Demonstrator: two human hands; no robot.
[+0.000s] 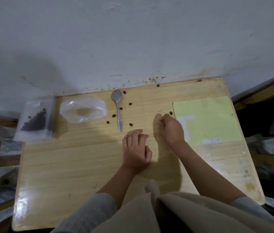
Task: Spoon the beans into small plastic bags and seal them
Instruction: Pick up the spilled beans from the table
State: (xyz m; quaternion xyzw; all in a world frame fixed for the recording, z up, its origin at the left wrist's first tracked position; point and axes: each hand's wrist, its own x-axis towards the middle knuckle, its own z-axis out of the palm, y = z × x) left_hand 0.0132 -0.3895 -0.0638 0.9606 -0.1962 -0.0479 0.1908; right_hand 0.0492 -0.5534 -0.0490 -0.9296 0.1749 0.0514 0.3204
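— Beans first: where are they, and why so scattered?

— Small dark brown beans (130, 124) lie loose on the pale wooden table (65, 165), dotted on both sides of the metal spoon (118, 108), which lies flat with its bowl toward the wall. My guess is they spilled during scooping. More beans sit inside the clear flat plastic bag (33, 119) at the table's left edge, set aside as if finished.

— And the other bag?

— The clear plastic bag with its mouth spread open (83, 111) rests just left of the spoon, apparently ready for filling.

— What are the hands doing?

— The right hand (171, 128) has its fingers curled tight, tips pinched together near a stray bean beside the light green sheet (213, 118); whether it holds one, I cannot tell. The left hand (136, 148) rests on the table, fingers loosely bent, holding nothing visible.
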